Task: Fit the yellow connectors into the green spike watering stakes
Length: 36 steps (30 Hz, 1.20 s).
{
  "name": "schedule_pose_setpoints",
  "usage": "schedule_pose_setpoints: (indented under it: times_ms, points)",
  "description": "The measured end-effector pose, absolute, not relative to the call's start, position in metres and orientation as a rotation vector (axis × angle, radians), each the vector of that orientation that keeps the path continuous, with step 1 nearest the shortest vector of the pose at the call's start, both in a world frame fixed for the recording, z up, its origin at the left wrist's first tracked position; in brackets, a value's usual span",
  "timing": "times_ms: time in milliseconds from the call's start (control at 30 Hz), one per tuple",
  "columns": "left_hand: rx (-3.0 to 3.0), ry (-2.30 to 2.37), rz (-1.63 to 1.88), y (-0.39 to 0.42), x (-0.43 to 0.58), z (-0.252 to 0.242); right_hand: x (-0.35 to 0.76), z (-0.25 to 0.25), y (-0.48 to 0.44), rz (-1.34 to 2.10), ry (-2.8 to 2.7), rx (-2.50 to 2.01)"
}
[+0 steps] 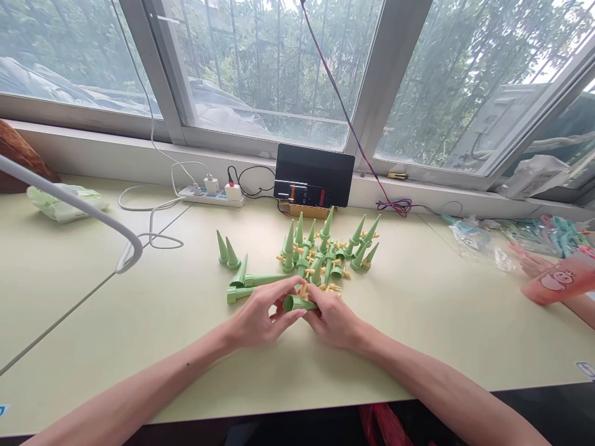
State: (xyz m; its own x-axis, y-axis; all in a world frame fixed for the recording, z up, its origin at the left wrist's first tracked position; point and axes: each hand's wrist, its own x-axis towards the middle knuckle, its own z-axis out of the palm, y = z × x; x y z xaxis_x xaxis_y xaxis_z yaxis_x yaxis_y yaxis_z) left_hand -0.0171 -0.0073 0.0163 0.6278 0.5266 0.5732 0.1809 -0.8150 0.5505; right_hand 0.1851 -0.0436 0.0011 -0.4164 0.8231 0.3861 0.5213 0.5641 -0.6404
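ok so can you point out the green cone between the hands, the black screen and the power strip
Green cone (pixel 301 304): head view, on its side near the wide open end.
Black screen (pixel 315 173): head view, middle of its dark face.
Power strip (pixel 215 197): head view, on its white body.

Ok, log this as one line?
right hand: holding green watering spike | left hand: at its open end | beyond: more spikes, tablet

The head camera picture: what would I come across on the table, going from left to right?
Pale green packet, white power strip, left hand, green cone between the hands, right hand, red-and-blue wire bundle, clear plastic bag, pink item with a cartoon print.
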Motion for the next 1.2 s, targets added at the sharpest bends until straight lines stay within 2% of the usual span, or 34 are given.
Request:
schedule_pose_setpoints:
  times_ms: [1200]
  points:
    - [2.370, 0.593, 1.057, -0.0065, -0.0183, 0.0152, 0.1864, 0.0072, -0.0450, 0.462, -2.242, -1.063]
